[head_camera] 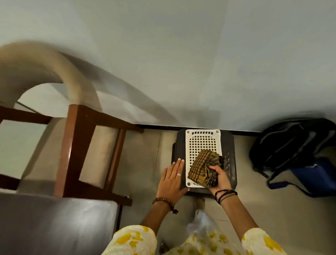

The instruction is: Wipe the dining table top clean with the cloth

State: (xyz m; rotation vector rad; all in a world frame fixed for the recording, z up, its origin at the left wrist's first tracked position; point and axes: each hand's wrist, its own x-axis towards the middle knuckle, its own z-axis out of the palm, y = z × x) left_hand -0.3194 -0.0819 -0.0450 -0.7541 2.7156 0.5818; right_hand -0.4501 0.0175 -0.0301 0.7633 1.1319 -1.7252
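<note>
A folded brown-and-yellow checked cloth (203, 167) lies over the white perforated top (202, 139) of a dark plastic stool (229, 144) by the wall. My right hand (219, 176) grips the cloth at its near right corner, fingers curled round the folds. Flat and with straight fingers, my left hand (172, 177) rests on the stool's left edge. The dining table's glass top (13, 144) on a brown wooden frame (69, 150) fills the left side.
A cream chair back (27, 63) curves over the table at upper left. A grey cushioned seat (52, 226) is at lower left. A black backpack (289, 144) and a blue bag (317, 177) lie on the floor to the right.
</note>
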